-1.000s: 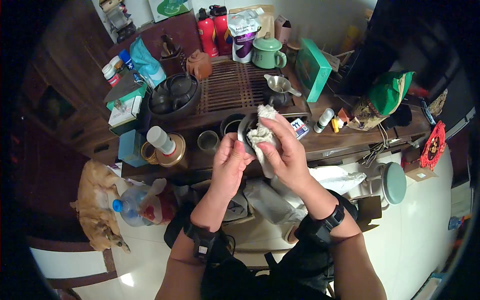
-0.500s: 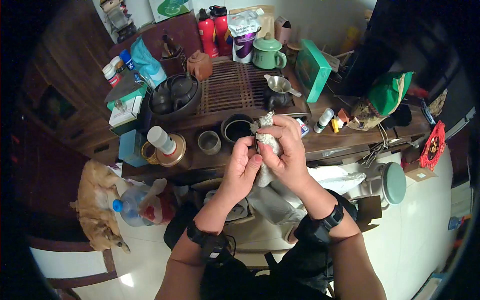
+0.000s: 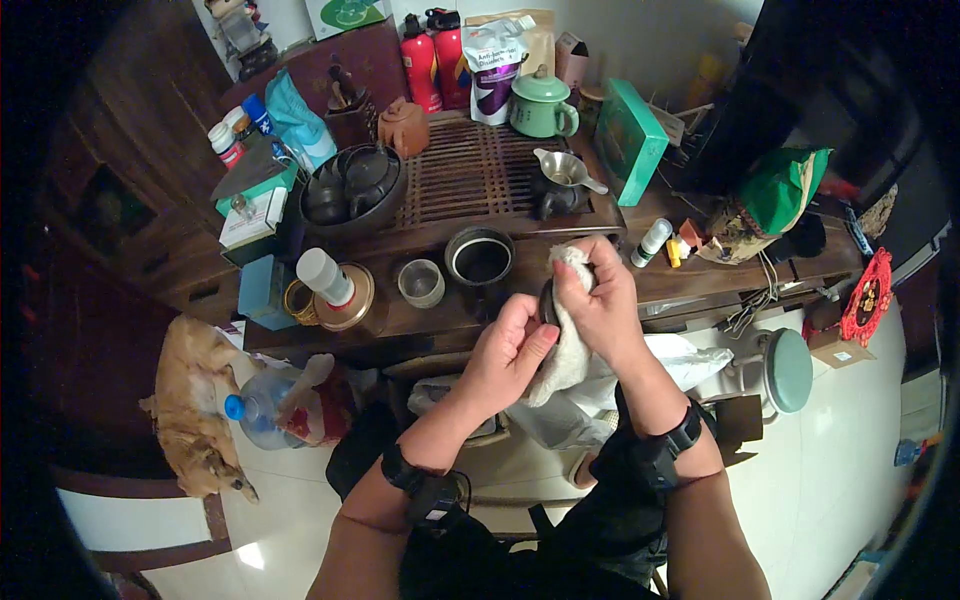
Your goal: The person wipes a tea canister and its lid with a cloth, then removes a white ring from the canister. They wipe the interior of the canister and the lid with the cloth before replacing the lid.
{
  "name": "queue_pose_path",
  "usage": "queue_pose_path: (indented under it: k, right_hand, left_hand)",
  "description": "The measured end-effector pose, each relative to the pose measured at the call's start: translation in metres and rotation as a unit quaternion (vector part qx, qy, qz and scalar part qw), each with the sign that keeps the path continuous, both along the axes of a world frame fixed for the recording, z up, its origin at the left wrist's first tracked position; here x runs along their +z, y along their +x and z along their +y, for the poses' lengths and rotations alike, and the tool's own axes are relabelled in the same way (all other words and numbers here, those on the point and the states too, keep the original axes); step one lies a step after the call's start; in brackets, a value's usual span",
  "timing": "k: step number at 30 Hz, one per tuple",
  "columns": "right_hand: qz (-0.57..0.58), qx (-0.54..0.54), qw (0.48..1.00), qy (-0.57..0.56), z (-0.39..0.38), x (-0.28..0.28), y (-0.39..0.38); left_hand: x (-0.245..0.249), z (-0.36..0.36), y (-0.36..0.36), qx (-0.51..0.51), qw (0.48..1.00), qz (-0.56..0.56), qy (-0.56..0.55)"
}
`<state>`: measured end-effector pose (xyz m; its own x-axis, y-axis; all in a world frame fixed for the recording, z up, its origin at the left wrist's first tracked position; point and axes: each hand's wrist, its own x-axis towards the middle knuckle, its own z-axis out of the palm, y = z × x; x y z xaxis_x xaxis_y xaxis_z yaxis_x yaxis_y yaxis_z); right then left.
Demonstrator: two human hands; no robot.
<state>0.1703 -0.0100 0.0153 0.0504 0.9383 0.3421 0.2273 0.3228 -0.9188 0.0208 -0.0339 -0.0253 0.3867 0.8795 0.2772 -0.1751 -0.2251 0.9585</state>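
Note:
A pale, crumpled cloth hangs between my hands, in front of the table's edge. My right hand is closed on its upper end. My left hand has its fingers curled round a small dark object at the cloth's left side; most of that object is hidden. To the left of my hands, a dark bowl with a light inner ring and a small grey cup stand on the table.
A slatted tea tray holds a metal strainer and a green lidded mug. Teapots fill a round basin. A dog lies on the floor at left, beside a water bottle. A green stool stands at right.
Both hands have moved a little to the right with the cloth. More of the cloth now hangs down, the dark object shows beside it, and the dark bowl is uncovered.

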Motion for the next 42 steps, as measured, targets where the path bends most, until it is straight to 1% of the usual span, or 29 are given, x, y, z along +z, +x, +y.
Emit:
queue_pose_path:
  k: [1,4,7,11,12,13,14,16,17,19,20,22,23,24,25,26,27,28,29,30,31,33,34,36,37,40,41,42]
  right_hand:
    - [0.037,0.001,0.999,0.020,0.008,-0.010,0.002]
    - [0.109,0.012,0.994,-0.005,0.014,-0.019,0.008]
    - [0.212,0.009,0.977,-0.011,0.018,-0.025,0.001]
    - [0.380,0.059,0.919,-0.091,0.010,-0.026,-0.008]
    - [0.388,0.059,0.913,-0.108,0.010,-0.027,-0.009]
    - [0.396,0.058,0.908,-0.126,0.009,-0.028,-0.009]
    - [0.403,0.058,0.902,-0.143,0.009,-0.029,-0.009]
    - [0.336,0.046,0.935,-0.106,0.013,-0.037,-0.006]
    - [0.302,0.040,0.948,-0.088,0.014,-0.040,-0.004]
    - [0.149,0.001,0.989,-0.023,0.013,-0.036,0.003]
    - [0.071,-0.018,0.997,0.010,0.014,-0.035,0.007]
    - [0.053,-0.051,0.997,0.012,0.017,-0.033,0.015]
    - [0.059,-0.031,0.997,-0.030,0.016,-0.030,0.021]
    - [0.074,0.008,0.997,-0.029,0.014,-0.026,0.022]
    - [0.088,0.048,0.995,-0.028,0.011,-0.024,0.022]
    - [0.101,0.088,0.991,-0.027,0.008,-0.022,0.021]
    - [0.108,0.128,0.984,-0.058,0.003,-0.020,0.020]
    - [0.124,0.161,0.977,-0.062,0.003,-0.024,0.018]
    - [0.152,0.187,0.966,-0.096,0.004,-0.025,0.015]
    - [0.181,0.213,0.951,-0.128,0.004,-0.026,0.013]
    - [0.227,0.238,0.933,-0.144,0.003,-0.026,0.012]
    - [0.316,0.286,0.887,-0.175,0.003,-0.025,0.010]
    - [0.312,0.289,0.890,-0.168,0.003,-0.025,0.010]
    - [0.302,0.294,0.894,-0.155,0.003,-0.026,0.009]
    - [0.320,0.296,0.885,-0.163,0.004,-0.027,0.009]
    - [0.369,0.299,0.862,-0.179,0.007,-0.029,0.010]
    - [0.381,0.297,0.857,-0.180,0.009,-0.029,0.011]
    - [0.393,0.296,0.852,-0.181,0.011,-0.029,0.012]
  left_hand:
    - [0.001,-0.002,0.001,-0.006,1.000,0.005,-0.004]
    - [0.006,-0.005,-0.001,-0.005,0.999,0.039,0.029]
    - [0.005,-0.003,-0.003,0.003,1.000,0.001,0.021]
    - [0.002,0.001,-0.009,0.028,0.999,-0.032,0.011]
    - [-0.001,0.003,-0.011,0.037,0.999,-0.039,0.008]
    - [-0.003,0.006,-0.013,0.046,0.997,-0.038,0.038]
    - [-0.007,0.008,-0.015,0.037,0.997,-0.067,0.003]
    - [-0.013,0.011,-0.016,0.016,0.990,-0.126,-0.066]
    - [-0.015,0.011,-0.015,0.009,0.984,-0.154,-0.084]
    - [-0.010,0.010,-0.010,-0.004,0.971,-0.209,-0.118]
    - [-0.007,0.010,-0.009,-0.011,0.962,-0.236,-0.135]
    - [-0.001,0.014,-0.014,0.001,0.965,-0.242,-0.100]
    - [0.001,0.016,-0.018,0.007,0.966,-0.244,-0.083]
    - [0.000,0.017,-0.021,0.048,0.984,-0.169,-0.021]
    - [-0.002,0.019,-0.024,0.090,0.991,-0.092,0.041]
    - [-0.006,0.021,-0.028,0.131,0.986,-0.015,0.103]
    - [-0.001,0.021,-0.030,0.168,0.972,0.096,0.134]
    - [0.004,0.021,-0.030,0.178,0.946,0.155,0.223]
    - [0.011,0.024,-0.029,0.185,0.908,0.212,0.310]
    - [0.019,0.024,-0.027,0.189,0.859,0.267,0.394]
    - [0.016,0.023,-0.026,0.196,0.858,0.271,0.390]
    - [0.018,0.023,-0.028,0.203,0.836,0.294,0.416]
    - [0.019,0.023,-0.029,0.207,0.825,0.306,0.428]
    - [0.018,0.025,-0.032,0.200,0.820,0.302,0.444]
    - [0.018,0.026,-0.032,0.196,0.817,0.299,0.452]
    - [0.025,0.028,-0.032,0.219,0.858,0.248,0.393]
    - [0.024,0.033,-0.034,0.237,0.862,0.236,0.382]
    - [0.025,0.036,-0.038,0.250,0.858,0.254,0.370]
